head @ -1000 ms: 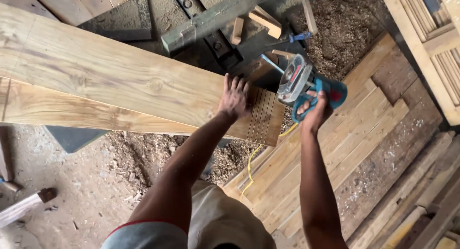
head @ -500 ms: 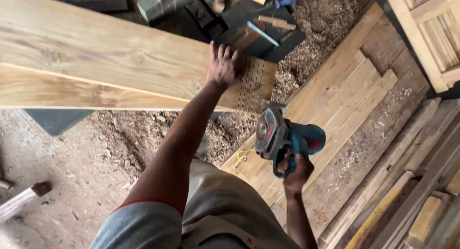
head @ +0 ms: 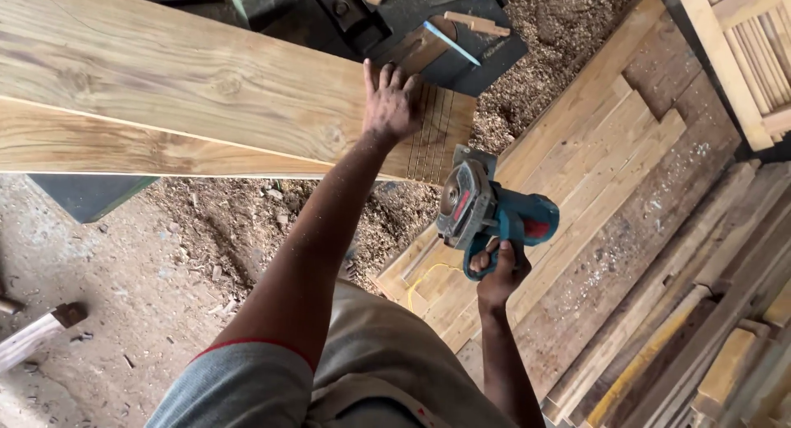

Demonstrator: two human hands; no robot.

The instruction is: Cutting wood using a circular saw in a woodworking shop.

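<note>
The saw (head: 493, 217) has come off the plank (head: 206, 98) since a second ago and now hangs below the plank's end, over the stacked boards (head: 593, 173) on the floor. The right hand (head: 499, 275) is clamped round its teal handle (a red patch marks the saw's side, another its round guard). The left hand (head: 390, 104) lies flat, fingers spread, on the plank near its end, beside several thin parallel cuts. Sawdust (head: 247, 222) covers the ground beneath.
</note>
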